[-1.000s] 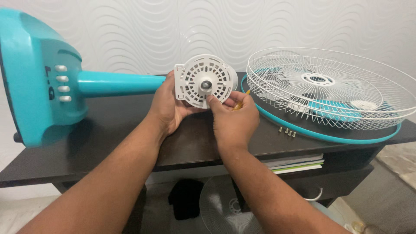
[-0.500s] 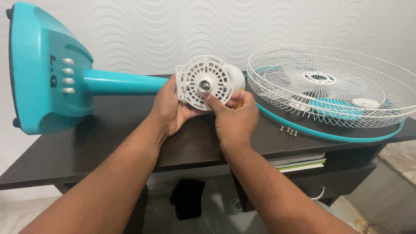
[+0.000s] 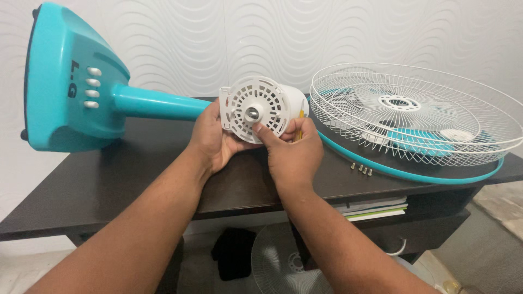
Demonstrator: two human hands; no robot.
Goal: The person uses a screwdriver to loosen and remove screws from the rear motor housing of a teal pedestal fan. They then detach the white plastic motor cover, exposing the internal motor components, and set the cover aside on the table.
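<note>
over dark table, head view: my left hand grips white motor housing at teal fan stand neck; my right hand clenches yellow screwdriver, thumb on housing grille. wire guards, screws at right.

One head-worn camera looks down, close, over the dark table toward the wall.

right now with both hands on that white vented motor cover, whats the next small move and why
Probably press the white vented round motor cover squarely onto the fan head. The left hand cups its rim and the right hand, a thin yellow tool tucked in its grip, has its thumb on the face below the metal centre shaft. The small screws lie loose on the dark tabletop, so nothing seems fastened yet.
</note>
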